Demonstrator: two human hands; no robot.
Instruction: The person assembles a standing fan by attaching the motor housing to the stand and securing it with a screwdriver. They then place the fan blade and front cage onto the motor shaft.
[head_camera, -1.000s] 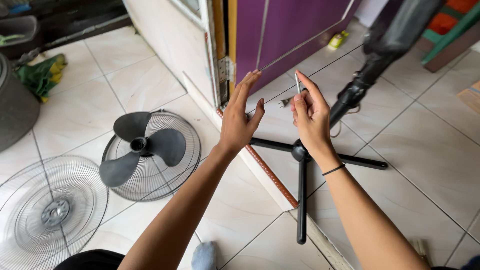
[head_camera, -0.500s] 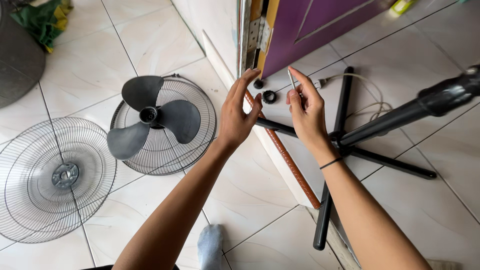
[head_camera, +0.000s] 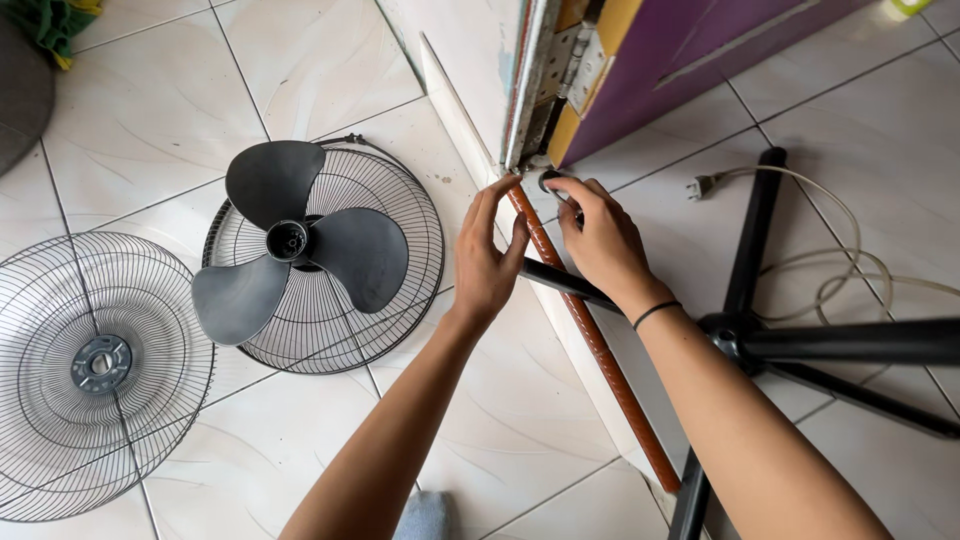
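My right hand (head_camera: 598, 243) is low over the floor by the door hinge, fingers pinched on a thin metal pin (head_camera: 563, 196) whose tip shows by the fingertips. The fingertips are at a small black ring (head_camera: 549, 180) lying on the tile. My left hand (head_camera: 489, 256) hovers just left of the right hand, fingers straight and apart, holding nothing, above the brown threshold strip (head_camera: 598, 349). A black fan stand (head_camera: 741, 330) with a cross-shaped base lies to the right, one leg passing under my right wrist.
A black three-blade fan blade (head_camera: 297, 252) rests on a wire rear grille (head_camera: 400, 250) at left; a second wire grille (head_camera: 95, 365) lies further left. A purple door (head_camera: 700, 45), a white plug (head_camera: 701, 185) and cord (head_camera: 840, 275) are at right. My socked foot (head_camera: 425, 515) shows below.
Both hands have dropped from in front of me down to the floor by the door hinge. The view has tilted further down, and the pin is now mostly hidden in my right fingers.
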